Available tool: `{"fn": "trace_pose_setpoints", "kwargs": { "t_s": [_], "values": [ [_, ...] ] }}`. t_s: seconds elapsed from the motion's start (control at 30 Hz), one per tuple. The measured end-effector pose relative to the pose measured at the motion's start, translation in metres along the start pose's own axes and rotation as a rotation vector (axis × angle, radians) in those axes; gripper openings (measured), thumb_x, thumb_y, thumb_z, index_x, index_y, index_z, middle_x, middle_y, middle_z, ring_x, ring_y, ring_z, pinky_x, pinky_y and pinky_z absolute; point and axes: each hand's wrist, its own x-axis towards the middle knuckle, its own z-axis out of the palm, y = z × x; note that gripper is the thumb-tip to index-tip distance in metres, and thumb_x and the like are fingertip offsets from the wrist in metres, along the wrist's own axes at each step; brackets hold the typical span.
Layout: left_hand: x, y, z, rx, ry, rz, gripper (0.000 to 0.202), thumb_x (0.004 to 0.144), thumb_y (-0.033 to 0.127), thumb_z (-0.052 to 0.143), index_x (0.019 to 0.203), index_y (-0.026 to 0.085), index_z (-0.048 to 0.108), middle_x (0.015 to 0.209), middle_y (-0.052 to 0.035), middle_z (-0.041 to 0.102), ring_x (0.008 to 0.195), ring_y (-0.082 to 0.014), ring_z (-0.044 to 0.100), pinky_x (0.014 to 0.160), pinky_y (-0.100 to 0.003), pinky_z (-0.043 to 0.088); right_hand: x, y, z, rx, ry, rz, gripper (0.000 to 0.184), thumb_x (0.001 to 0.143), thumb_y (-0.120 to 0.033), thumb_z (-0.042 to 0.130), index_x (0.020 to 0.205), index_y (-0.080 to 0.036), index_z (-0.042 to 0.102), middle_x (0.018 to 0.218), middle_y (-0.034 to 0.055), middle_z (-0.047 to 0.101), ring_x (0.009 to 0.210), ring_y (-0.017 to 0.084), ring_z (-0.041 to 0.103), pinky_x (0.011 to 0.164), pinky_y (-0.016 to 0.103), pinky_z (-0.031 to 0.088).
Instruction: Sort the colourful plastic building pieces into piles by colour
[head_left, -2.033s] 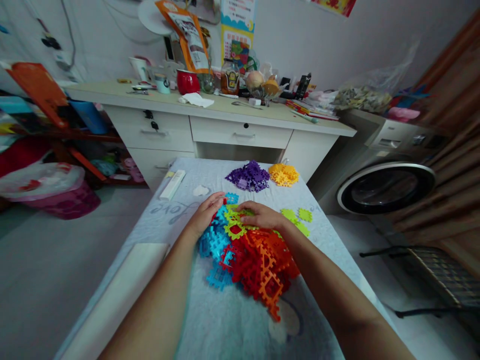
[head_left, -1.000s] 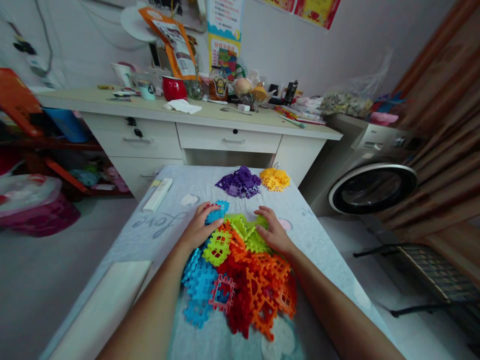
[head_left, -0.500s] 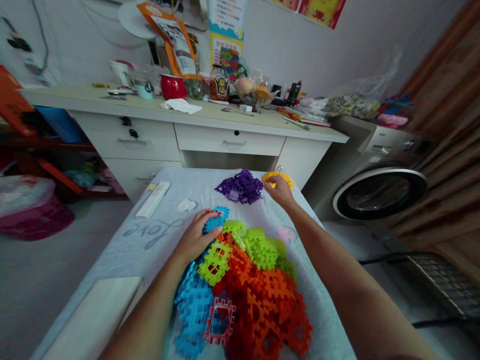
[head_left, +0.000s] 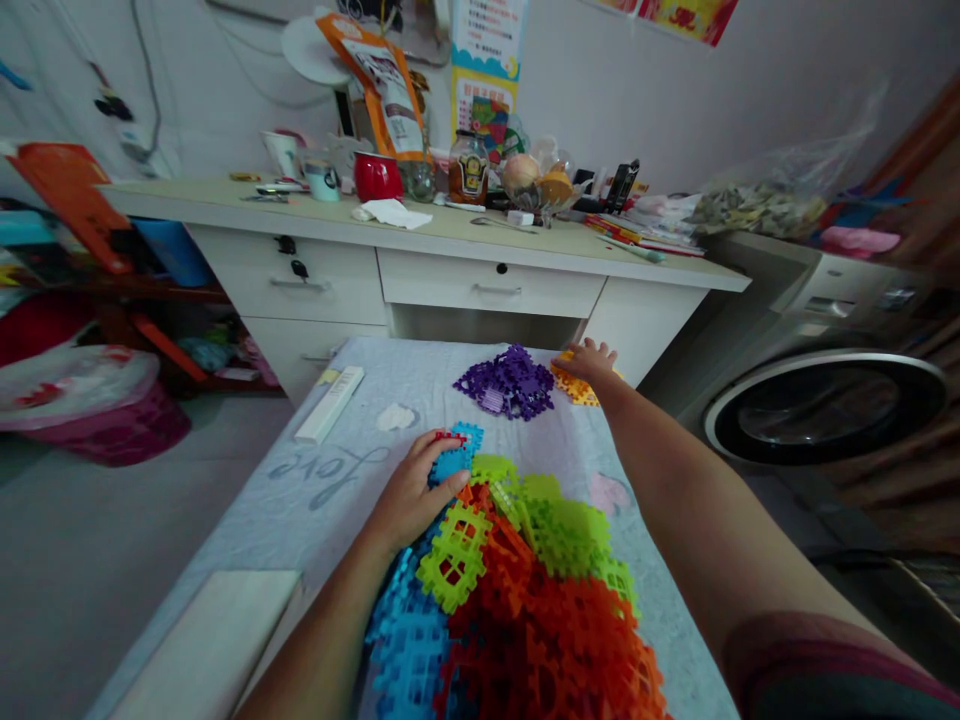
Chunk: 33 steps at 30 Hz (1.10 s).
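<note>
My left hand (head_left: 420,492) is curled against the far end of the blue interlocking building pieces (head_left: 457,452), its thumb and fingers on either side of them. A bit of red shows by its fingertips. At the far right of the bed-like surface, my right hand (head_left: 594,364) lies over a small heap of yellow building pieces (head_left: 576,388), fingers spread. Left of it is a purple heap (head_left: 510,380). Nearer me, lime green pieces (head_left: 562,525) and a large pile of orange-red pieces (head_left: 555,640) lie against the blue ones.
A light cloth (head_left: 337,540) with "Love" lettering covers the surface. A long white box (head_left: 330,405) lies at its left. Beyond stands a white desk (head_left: 491,275) with jars and a red pot (head_left: 377,178). A washing machine (head_left: 817,340) is at right, a pink bin (head_left: 112,420) at left.
My right hand's fingers have spread and lifted over the yellow heap's right side. The left hand stays at the blue pieces. The view has shifted, so the scene sits further right.
</note>
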Motion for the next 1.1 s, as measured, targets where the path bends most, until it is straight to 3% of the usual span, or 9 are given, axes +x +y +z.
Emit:
{"fn": "trace_pose_setpoints", "kwargs": {
  "t_s": [0.2, 0.53, 0.63, 0.73, 0.8, 0.87, 1.0, 1.1],
  "values": [
    [0.0, 0.001, -0.001, -0.003, 0.01, 0.003, 0.045, 0.081, 0.051, 0.058, 0.119, 0.027, 0.063, 0.135, -0.0069, 0.051, 0.131, -0.0267, 0.046, 0.113, -0.043, 0.035, 0.003, 0.001, 0.003, -0.063, -0.119, -0.034, 0.066, 0.08, -0.066, 0.052, 0.136, -0.032, 0.053, 0.14, 0.0145, 0.047, 0.126, 0.044, 0.043, 0.098, 0.066, 0.029],
    [-0.002, -0.001, -0.001, -0.011, 0.004, 0.005, 0.047, 0.082, 0.051, 0.058, 0.122, 0.027, 0.061, 0.135, -0.0078, 0.05, 0.131, -0.0272, 0.046, 0.113, -0.044, 0.035, -0.021, 0.011, -0.006, -0.102, -0.092, -0.09, 0.062, 0.082, -0.056, 0.056, 0.137, -0.028, 0.048, 0.137, 0.0157, 0.046, 0.119, 0.037, 0.05, 0.095, 0.055, 0.038],
    [-0.001, 0.0, -0.001, -0.022, 0.014, 0.01, 0.047, 0.081, 0.05, 0.059, 0.121, 0.026, 0.062, 0.134, -0.0078, 0.051, 0.129, -0.0273, 0.047, 0.112, -0.044, 0.036, -0.028, 0.014, -0.007, -0.137, -0.076, -0.066, 0.061, 0.081, -0.054, 0.058, 0.134, -0.025, 0.05, 0.135, 0.0161, 0.047, 0.12, 0.038, 0.048, 0.097, 0.057, 0.034],
    [-0.001, -0.001, -0.001, -0.018, 0.017, 0.01, 0.046, 0.081, 0.051, 0.059, 0.12, 0.027, 0.062, 0.134, -0.0075, 0.051, 0.129, -0.0271, 0.047, 0.112, -0.044, 0.036, -0.034, 0.011, -0.004, -0.198, -0.048, -0.039, 0.061, 0.079, -0.052, 0.061, 0.131, -0.021, 0.053, 0.136, 0.0172, 0.047, 0.126, 0.041, 0.04, 0.103, 0.064, 0.022],
    [-0.001, -0.001, 0.0, -0.01, 0.016, 0.007, 0.045, 0.081, 0.051, 0.059, 0.119, 0.027, 0.063, 0.134, -0.0071, 0.051, 0.13, -0.027, 0.047, 0.113, -0.043, 0.036, -0.038, 0.008, 0.0, -0.205, -0.022, -0.065, 0.056, 0.083, -0.048, 0.056, 0.131, -0.02, 0.053, 0.14, 0.0172, 0.044, 0.132, 0.041, 0.033, 0.106, 0.064, 0.016],
    [-0.001, -0.001, 0.0, -0.003, 0.016, 0.006, 0.045, 0.081, 0.05, 0.058, 0.119, 0.027, 0.063, 0.134, -0.0069, 0.051, 0.131, -0.0268, 0.047, 0.113, -0.043, 0.035, -0.041, 0.005, 0.006, -0.184, -0.004, -0.111, 0.049, 0.089, -0.044, 0.046, 0.132, -0.021, 0.053, 0.142, 0.0162, 0.043, 0.134, 0.038, 0.03, 0.106, 0.062, 0.019],
    [-0.001, 0.002, 0.0, 0.002, 0.01, 0.006, 0.045, 0.082, 0.049, 0.058, 0.12, 0.026, 0.062, 0.134, -0.0071, 0.051, 0.131, -0.0268, 0.047, 0.113, -0.043, 0.035, -0.043, 0.004, 0.014, -0.161, -0.003, -0.15, 0.044, 0.093, -0.039, 0.036, 0.132, -0.024, 0.052, 0.137, 0.015, 0.047, 0.124, 0.036, 0.04, 0.099, 0.058, 0.03],
    [-0.001, 0.003, -0.001, 0.003, 0.009, 0.007, 0.044, 0.082, 0.049, 0.058, 0.119, 0.026, 0.062, 0.134, -0.0075, 0.052, 0.13, -0.0268, 0.047, 0.113, -0.043, 0.036, -0.044, 0.006, 0.016, -0.18, 0.025, -0.156, 0.042, 0.093, -0.035, 0.037, 0.13, -0.024, 0.054, 0.133, 0.0154, 0.05, 0.119, 0.036, 0.043, 0.099, 0.059, 0.029]
  ]
}}
